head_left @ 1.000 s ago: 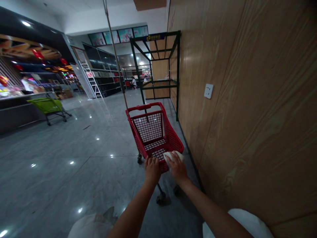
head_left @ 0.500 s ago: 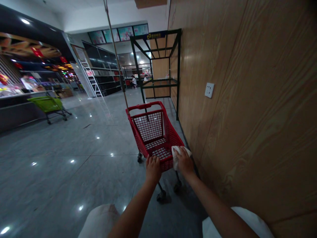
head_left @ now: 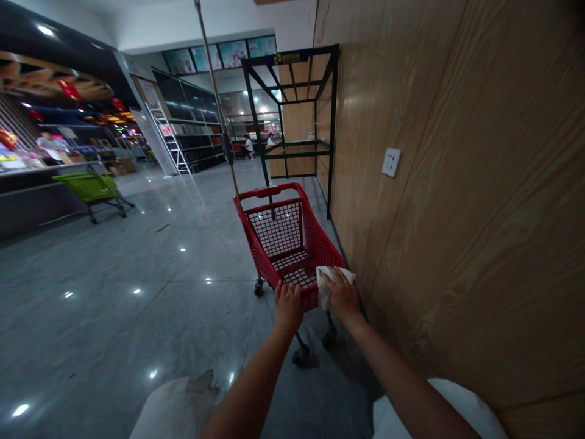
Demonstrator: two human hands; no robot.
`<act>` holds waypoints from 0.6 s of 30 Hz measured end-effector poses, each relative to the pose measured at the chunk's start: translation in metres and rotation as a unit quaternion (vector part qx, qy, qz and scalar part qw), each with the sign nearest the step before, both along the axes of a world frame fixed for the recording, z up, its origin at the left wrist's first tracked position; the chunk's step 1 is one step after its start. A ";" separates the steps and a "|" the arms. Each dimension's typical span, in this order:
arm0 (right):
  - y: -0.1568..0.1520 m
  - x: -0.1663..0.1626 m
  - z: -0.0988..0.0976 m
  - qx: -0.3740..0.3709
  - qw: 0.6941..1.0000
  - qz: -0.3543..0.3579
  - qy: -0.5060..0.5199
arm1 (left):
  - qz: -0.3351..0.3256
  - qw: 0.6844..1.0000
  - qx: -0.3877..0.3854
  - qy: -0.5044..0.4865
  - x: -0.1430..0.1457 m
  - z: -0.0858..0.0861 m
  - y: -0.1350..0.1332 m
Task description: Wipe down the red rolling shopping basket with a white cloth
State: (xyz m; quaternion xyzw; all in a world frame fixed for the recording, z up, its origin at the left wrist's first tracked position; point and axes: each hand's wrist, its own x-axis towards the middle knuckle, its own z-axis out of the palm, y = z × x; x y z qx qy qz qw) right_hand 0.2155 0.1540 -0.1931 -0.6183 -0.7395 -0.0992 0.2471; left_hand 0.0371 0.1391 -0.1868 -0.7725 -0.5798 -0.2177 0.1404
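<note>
A small red plastic shopping cart (head_left: 286, 235) stands on the grey tiled floor close to a wooden wall. My left hand (head_left: 287, 305) is closed round the cart's near rim. My right hand (head_left: 342, 294) presses a white cloth (head_left: 328, 279) against the cart's near right corner, its fingers curled over the cloth. The basket of the cart holds nothing that I can see.
The wood-panelled wall (head_left: 457, 201) with a white socket (head_left: 391, 162) runs along the right. A black metal shelf frame (head_left: 297, 128) stands ahead against it. A thin pole (head_left: 214, 91) rises behind the cart. A green cart (head_left: 94, 189) and a ladder (head_left: 171, 143) are at the far left.
My right hand slid the white cloth along the cart's near rim to its right corner. My left hand kept its hold on the rim. The view shifted slightly.
</note>
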 end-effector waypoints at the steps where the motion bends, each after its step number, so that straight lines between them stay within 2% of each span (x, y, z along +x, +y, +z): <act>1: 0.000 0.000 0.000 0.001 1.000 -0.003 0.003 | 0.002 1.000 0.002 -0.002 0.001 0.000 0.000; 6: -0.021 -0.038 -0.013 0.034 0.997 0.066 0.005 | 0.006 1.000 0.006 -0.025 0.004 -0.002 -0.002; 9: -0.028 -0.048 -0.015 0.022 0.995 0.096 -0.005 | -0.001 1.000 0.006 -0.024 0.000 -0.001 -0.003; 11: -0.022 -0.037 -0.011 0.004 0.997 0.081 -0.008 | -0.008 1.000 -0.002 -0.015 -0.003 0.001 -0.004; 15: -0.005 0.001 -0.001 -0.001 1.000 0.004 0.016 | -0.004 1.000 -0.017 -0.002 -0.006 0.006 -0.007; 18: -0.005 0.005 -0.004 0.018 1.000 -0.008 0.023 | 0.009 1.000 -0.020 -0.006 -0.003 0.008 -0.009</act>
